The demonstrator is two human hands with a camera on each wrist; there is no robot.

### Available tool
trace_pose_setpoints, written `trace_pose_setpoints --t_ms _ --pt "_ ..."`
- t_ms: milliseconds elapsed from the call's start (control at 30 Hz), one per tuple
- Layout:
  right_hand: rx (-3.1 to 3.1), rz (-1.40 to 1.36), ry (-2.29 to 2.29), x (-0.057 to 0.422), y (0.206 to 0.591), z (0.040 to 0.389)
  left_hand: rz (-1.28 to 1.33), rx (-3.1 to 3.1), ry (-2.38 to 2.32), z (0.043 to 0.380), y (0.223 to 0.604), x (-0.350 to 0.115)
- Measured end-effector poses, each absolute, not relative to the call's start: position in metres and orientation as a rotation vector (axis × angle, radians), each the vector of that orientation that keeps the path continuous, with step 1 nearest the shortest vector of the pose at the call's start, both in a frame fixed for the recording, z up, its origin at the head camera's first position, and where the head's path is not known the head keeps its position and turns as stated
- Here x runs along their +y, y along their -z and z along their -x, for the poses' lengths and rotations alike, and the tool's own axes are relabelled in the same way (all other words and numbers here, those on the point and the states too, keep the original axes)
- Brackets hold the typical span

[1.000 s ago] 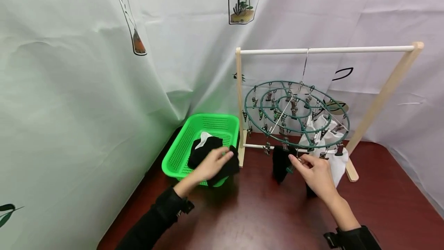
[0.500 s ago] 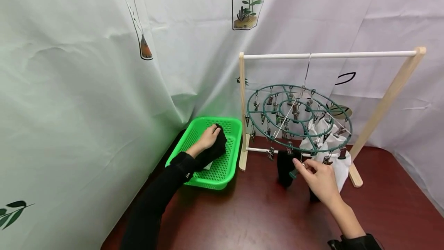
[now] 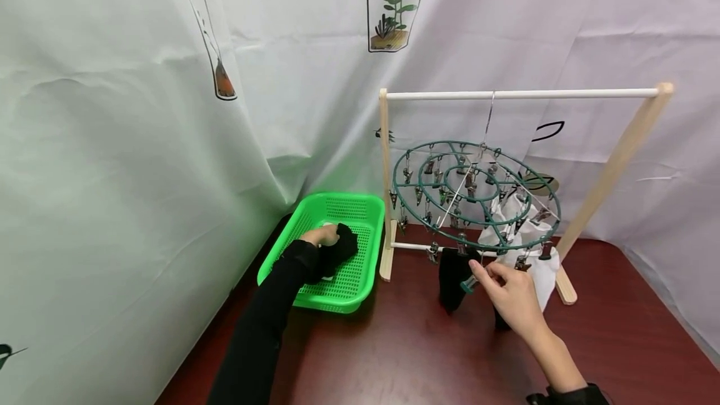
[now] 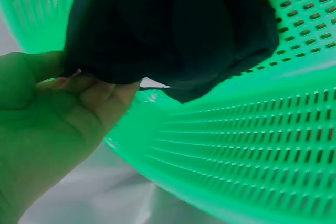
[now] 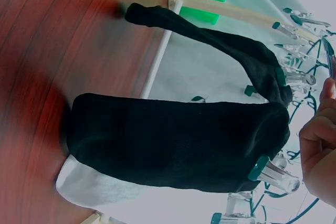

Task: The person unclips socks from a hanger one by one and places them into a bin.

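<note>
In the head view, my left hand (image 3: 324, 235) is down inside the green basket (image 3: 368, 267), gripping a bunched black sock (image 3: 343, 249). The left wrist view has the thumb and fingers pinching the lower edge of this black fabric (image 4: 173, 30), and a bit of white shows beneath it. At the front of the round clip hanger (image 3: 419, 205), my right hand (image 3: 513, 295) pinches a metal clip with teal tips (image 3: 469, 284). Black socks (image 5: 178, 140) hang from neighbouring clips beside that hand, along with white cloth (image 3: 544, 274) behind it.
The hanger hooks onto the white bar (image 3: 439, 96) of a wooden stand (image 3: 610, 180). Many bare clips dangle from its rings. All of it stands on a dark red table (image 3: 394, 355), with a patterned white curtain (image 3: 315, 80) behind and at the left.
My left hand has gone from the basket's front right, where it held black cloth, back and left into the basket. My right hand keeps its pinch on the clip.
</note>
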State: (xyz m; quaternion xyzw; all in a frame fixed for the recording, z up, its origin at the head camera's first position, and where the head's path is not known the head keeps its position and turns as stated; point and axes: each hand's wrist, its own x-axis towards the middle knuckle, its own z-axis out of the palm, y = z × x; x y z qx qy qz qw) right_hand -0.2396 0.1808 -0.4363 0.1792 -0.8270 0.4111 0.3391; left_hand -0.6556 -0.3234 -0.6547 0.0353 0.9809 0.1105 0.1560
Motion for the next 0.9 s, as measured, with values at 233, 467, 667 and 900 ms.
trace_pose_setpoints --t_ms 233,467,667,900 --pt "-2.168 -0.486 -1.119 0.186 0.436 0.241 -0.225 2.806 -0.241 0.539 0.566 -0.301" --pt "-2.161 -0.513 -1.117 0.190 0.432 0.241 -0.212 2.807 -0.177 0.509 0.539 -0.288" --pt "-2.210 -0.500 -1.138 0.192 0.426 0.238 -0.266 2.858 -0.162 0.469 0.502 -0.277" --pt "-2.215 -0.470 -1.130 0.209 0.423 0.234 -0.145 2.806 -0.267 0.384 0.414 -0.235"
